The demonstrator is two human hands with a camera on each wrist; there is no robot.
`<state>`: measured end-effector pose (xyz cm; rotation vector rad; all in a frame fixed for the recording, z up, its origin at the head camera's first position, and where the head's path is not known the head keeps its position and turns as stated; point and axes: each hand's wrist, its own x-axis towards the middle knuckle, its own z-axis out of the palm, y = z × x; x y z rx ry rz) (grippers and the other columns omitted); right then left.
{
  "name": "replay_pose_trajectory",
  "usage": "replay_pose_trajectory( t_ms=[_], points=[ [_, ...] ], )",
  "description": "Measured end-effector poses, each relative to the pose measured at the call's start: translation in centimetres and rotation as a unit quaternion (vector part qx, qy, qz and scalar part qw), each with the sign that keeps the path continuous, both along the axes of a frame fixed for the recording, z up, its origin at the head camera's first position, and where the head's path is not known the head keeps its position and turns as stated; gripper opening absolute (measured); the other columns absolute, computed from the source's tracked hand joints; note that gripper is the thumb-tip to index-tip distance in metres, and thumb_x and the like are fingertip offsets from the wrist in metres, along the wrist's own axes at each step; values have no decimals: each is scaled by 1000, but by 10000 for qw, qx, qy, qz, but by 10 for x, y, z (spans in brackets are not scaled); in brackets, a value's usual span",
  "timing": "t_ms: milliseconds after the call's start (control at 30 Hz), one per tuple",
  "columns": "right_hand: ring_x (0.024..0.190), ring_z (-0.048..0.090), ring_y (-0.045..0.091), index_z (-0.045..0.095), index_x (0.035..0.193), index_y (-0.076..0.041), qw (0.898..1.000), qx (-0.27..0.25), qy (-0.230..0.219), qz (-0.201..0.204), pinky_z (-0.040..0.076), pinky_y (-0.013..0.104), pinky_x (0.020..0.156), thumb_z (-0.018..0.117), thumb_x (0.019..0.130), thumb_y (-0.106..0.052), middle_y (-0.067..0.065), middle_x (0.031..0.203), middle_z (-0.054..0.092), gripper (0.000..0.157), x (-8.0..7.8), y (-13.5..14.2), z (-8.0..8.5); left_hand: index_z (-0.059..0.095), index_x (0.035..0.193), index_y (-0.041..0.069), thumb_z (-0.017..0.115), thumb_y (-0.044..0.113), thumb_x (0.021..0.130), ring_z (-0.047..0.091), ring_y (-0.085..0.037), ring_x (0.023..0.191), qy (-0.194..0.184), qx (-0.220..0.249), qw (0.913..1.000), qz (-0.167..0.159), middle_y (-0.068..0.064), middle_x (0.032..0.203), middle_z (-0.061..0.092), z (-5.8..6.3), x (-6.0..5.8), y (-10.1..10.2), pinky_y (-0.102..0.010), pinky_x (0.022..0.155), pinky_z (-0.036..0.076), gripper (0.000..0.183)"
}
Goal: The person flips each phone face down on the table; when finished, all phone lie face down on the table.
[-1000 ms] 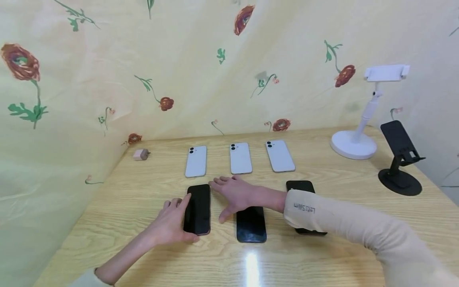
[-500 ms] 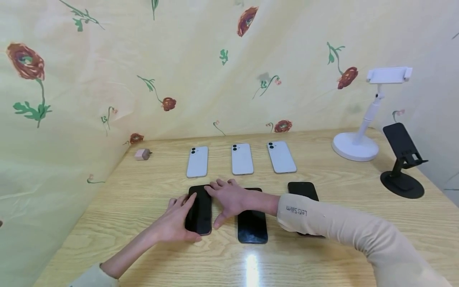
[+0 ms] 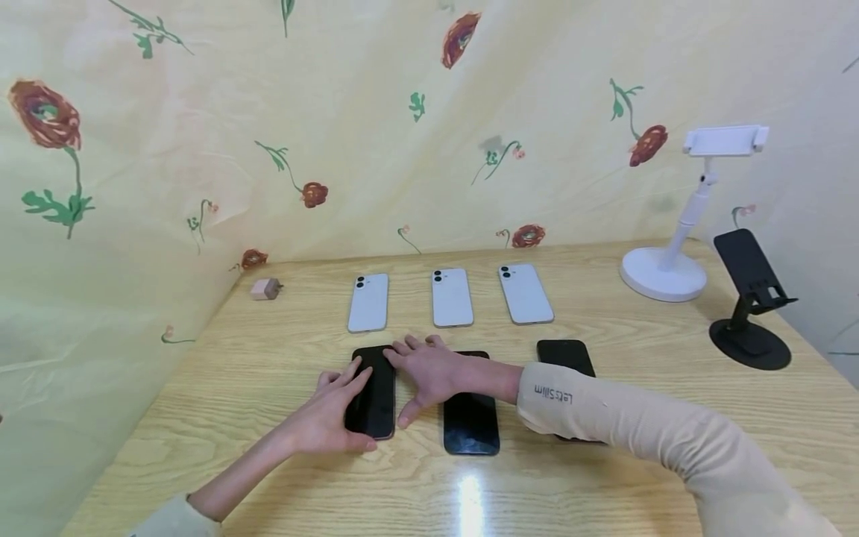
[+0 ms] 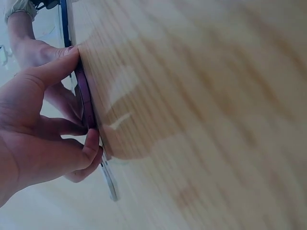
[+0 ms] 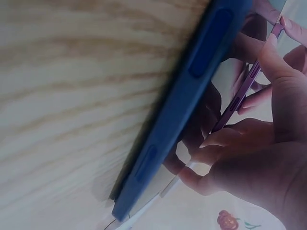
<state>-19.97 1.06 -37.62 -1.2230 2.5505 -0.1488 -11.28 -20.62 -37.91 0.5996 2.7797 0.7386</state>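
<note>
My left hand is at a black-screened smartphone lying flat at the left of the near row. Its thumb lies at the phone's lower end, and its fingertips reach over the upper left of the screen. On the other side my right hand spreads along the same phone, fingertips at the upper right corner, thumb by the right edge. In the left wrist view the phone's purple side shows between thumb and fingers. A second smartphone lies partly under the right wrist, its blue side close in the right wrist view.
A third dark smartphone is partly covered by the right sleeve. Behind stand a row of white smartphones, camera side up, and a pink charger plug. White and black phone stands occupy the right side.
My right hand has moved left from over the gap to the left phone's upper right corner. The left hand's fingers have shifted slightly onto the screen.
</note>
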Motion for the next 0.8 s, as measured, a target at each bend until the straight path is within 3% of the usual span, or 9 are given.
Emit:
replay_pose_trajectory(
  t_ms=[467, 800],
  points=[
    [145, 27, 34, 37, 155, -6, 9981, -224, 570, 33, 24, 59, 109, 74, 74, -71, 15, 156, 37, 111, 2, -4, -7, 34, 152, -6, 87, 36, 76, 32, -45, 127, 79, 83, 9999, -22, -28, 159, 19, -5, 0, 0, -57, 96, 40, 101],
    [145, 28, 33, 35, 154, -2, 9959, -718, 551, 69, 25, 60, 108, 75, 74, -71, 17, 156, 36, 113, 1, -2, -3, 33, 152, -8, 87, 37, 76, 37, -45, 128, 132, 125, 9997, -187, -29, 158, 23, 1, -2, -5, -58, 99, 39, 103]
  ],
)
